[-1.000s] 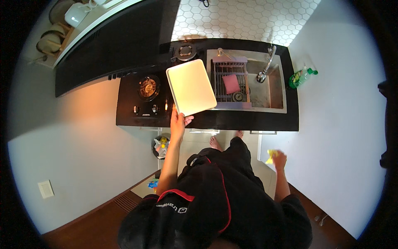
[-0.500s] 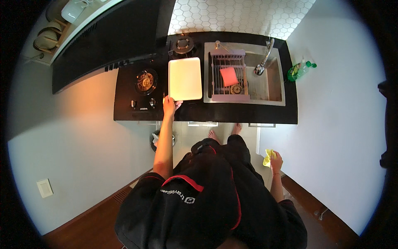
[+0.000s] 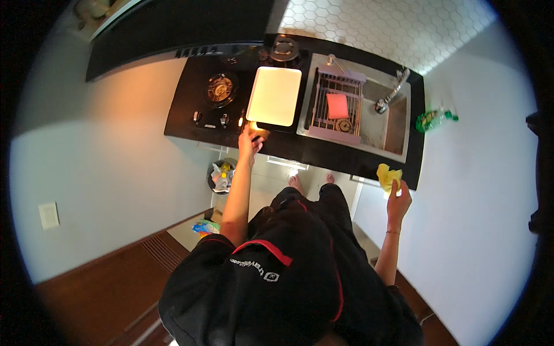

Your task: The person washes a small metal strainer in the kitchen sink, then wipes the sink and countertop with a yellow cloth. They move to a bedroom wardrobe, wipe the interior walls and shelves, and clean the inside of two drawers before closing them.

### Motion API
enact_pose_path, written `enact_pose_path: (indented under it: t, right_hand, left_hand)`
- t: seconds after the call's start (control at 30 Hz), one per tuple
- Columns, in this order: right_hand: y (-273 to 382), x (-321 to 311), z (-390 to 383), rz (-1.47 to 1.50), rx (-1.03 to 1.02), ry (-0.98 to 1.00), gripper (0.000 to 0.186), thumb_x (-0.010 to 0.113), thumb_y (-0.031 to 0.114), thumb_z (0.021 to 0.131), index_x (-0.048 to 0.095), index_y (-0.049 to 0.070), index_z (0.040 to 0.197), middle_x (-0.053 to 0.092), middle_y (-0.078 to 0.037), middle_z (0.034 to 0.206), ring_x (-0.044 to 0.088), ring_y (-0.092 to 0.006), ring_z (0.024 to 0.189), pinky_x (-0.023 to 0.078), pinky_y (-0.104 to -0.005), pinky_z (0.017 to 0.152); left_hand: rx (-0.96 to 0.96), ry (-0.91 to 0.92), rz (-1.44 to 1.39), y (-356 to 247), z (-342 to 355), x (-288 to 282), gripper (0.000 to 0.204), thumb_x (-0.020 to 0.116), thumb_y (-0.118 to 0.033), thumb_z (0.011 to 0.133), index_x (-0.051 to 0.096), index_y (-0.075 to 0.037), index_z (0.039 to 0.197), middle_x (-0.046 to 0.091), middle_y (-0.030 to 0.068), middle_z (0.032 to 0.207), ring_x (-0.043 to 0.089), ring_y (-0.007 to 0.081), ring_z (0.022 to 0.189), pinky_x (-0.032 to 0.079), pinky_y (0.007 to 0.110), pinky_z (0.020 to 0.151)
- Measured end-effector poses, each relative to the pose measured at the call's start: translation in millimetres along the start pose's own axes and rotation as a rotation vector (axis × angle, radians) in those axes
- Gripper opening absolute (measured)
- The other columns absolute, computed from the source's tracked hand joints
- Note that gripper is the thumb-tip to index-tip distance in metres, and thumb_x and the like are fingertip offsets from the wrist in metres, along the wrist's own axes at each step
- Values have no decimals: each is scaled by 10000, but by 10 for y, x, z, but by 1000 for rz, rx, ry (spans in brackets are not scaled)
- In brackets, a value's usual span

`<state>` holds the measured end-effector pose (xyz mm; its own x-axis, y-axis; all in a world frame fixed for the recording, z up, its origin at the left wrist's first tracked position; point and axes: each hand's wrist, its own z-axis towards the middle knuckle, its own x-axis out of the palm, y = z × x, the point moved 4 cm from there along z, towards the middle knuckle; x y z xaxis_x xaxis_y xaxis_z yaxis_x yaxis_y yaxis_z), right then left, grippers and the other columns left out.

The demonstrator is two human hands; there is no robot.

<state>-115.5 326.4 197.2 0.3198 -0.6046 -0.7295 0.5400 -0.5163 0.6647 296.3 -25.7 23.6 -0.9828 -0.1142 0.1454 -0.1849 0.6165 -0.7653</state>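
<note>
A pale rectangular tray [image 3: 273, 95] lies on the black stove top [image 3: 182, 115], between the left burner [image 3: 220, 89] and the sink. My left hand [image 3: 251, 141] is just below the tray's near edge, its fingers loosely apart with nothing visible held. My right hand [image 3: 399, 196] grips a crumpled yellow cloth [image 3: 389, 176] at the counter's right front edge. The steel sink [image 3: 391, 132] holds a rack [image 3: 319, 104] with a pink pad [image 3: 337, 105] on it, over or near a round drain piece.
A green bottle [image 3: 433, 119] stands by the right wall beside the sink. The dark range hood [image 3: 173, 29] overhangs the stove at upper left. A lined bin [image 3: 222, 176] with rubbish is under the counter at left. Walls [image 3: 86, 173] close in on both sides.
The tray has been lowered onto the stove and my left hand has let it go. My right hand has risen with the cloth to the counter edge. The view has tilted.
</note>
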Motion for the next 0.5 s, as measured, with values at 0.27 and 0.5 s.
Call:
enact_pose_path:
  t: [0.27, 0.5]
  right_hand:
    - [1361, 532, 612, 351, -405, 377, 228, 675, 167, 987, 697, -29, 1103, 716, -197, 913, 714, -252, 795, 524, -357, 697]
    - [2204, 1014, 676, 750, -620, 1162, 270, 597, 161, 1045, 663, -63, 1180, 747, -128, 1006, 709, -133, 913, 566, -278, 774]
  left_hand:
    - [-169, 147, 236, 609, -1227, -87, 602, 587, -591, 976, 543, -125, 1354, 658, 34, 1222, 670, 151, 957, 492, 269, 761]
    - [15, 213, -37, 742, -2691, 287, 642, 538, -569, 1008, 451, -153, 1489, 573, 74, 1402, 642, 176, 1125, 526, 322, 922]
